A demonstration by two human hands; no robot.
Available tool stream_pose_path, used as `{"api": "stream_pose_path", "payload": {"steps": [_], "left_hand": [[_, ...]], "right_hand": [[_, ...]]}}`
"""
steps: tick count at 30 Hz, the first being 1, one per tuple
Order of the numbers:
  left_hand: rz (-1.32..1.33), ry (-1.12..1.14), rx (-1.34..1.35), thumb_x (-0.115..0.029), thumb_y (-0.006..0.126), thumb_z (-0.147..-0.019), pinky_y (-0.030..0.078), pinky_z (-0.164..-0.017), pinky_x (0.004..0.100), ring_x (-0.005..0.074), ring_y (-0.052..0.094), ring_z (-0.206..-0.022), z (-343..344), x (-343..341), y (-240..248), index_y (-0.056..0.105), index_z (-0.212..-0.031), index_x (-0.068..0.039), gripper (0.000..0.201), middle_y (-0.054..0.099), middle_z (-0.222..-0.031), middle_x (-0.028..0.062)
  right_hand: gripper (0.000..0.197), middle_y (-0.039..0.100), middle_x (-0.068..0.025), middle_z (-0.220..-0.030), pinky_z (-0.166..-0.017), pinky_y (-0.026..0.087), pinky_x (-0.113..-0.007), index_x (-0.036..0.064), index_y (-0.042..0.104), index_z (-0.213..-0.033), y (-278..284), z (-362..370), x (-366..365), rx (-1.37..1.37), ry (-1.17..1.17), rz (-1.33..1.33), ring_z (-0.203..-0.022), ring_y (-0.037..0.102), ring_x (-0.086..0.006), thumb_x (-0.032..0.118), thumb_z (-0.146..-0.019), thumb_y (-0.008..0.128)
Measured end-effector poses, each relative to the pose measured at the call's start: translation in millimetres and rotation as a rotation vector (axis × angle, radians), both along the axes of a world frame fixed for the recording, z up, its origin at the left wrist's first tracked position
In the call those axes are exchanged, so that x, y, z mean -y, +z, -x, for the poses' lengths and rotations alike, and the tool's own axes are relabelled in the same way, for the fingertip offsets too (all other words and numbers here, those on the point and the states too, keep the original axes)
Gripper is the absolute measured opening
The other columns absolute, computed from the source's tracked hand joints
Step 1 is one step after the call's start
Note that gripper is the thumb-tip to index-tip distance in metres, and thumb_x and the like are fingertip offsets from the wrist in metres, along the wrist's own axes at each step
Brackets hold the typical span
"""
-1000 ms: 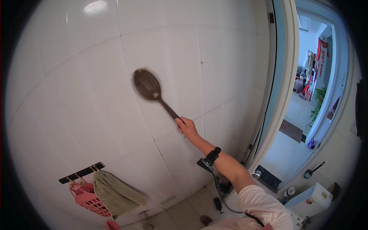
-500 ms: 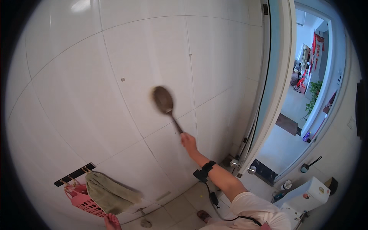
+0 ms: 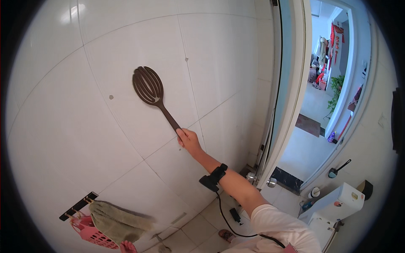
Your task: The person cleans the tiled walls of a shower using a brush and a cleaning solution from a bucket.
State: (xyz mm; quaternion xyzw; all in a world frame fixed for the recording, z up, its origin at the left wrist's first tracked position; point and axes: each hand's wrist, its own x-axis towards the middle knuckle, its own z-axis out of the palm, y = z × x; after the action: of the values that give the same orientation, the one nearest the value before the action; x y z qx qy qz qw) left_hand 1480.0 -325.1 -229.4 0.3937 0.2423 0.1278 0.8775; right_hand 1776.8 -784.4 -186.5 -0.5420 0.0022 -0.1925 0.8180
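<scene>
My right hand point(image 3: 188, 140) is closed round the lower end of the handle of a dark brown vented hairbrush point(image 3: 148, 86). The brush is held up in front of the white tiled wall, its oval head tilted to the upper left with long curved slots through it. Only a few fingers of my left hand point(image 3: 128, 247) show at the lower edge, just below a green-grey towel point(image 3: 118, 219) and close to a pink perforated basket point(image 3: 96, 232). The rest of that hand is cut off, so its grip cannot be made out.
Towel and basket hang from a dark hook rail point(image 3: 79, 206) on the wall point(image 3: 105, 139). To the right, an open door frame point(image 3: 291, 101) leads to another room. A toilet point(image 3: 337, 202) stands at the lower right. A black strap with a cable point(image 3: 219, 202) is on my right forearm.
The hairbrush, blurred earlier, has moved up and to the left with my right hand and now shows its slotted head sharply. The whole view has shifted slightly.
</scene>
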Motion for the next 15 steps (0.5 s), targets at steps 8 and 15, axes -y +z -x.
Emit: {"api": "stream_pose_path", "payload": {"steps": [8, 15], "left_hand": [[-0.009, -0.043, -0.004, -0.015, 0.055, -0.085, 0.042, -0.057, 0.0238, 0.0156, 0.043, -0.06, 0.7, 5.8, -6.0, 0.044, -0.074, -0.002, 0.02, 0.045, -0.069, 0.0061], [-0.149, 0.073, 0.039, -0.017, 0.053, -0.087, 0.045, -0.066, 0.0222, 0.0163, 0.051, -0.075, 15.9, 3.6, -3.2, 0.052, -0.09, 0.002, 0.019, 0.054, -0.082, 0.0073]], "right_hand": [[0.054, 0.032, 0.0028, -0.048, -0.037, 0.023, -0.024, 0.0132, 0.035, -0.059, -82.8, -54.3, 113.8, -0.191, -0.097, -0.977, -0.038, 0.027, -0.0095, 0.063, -0.079, 0.044], [0.055, 0.031, 0.0027, -0.046, -0.036, 0.025, -0.025, 0.0116, 0.038, -0.059, -33.7, -76.0, 153.8, -0.031, -0.013, -0.928, -0.037, 0.03, -0.0102, 0.063, -0.08, 0.044]]}}
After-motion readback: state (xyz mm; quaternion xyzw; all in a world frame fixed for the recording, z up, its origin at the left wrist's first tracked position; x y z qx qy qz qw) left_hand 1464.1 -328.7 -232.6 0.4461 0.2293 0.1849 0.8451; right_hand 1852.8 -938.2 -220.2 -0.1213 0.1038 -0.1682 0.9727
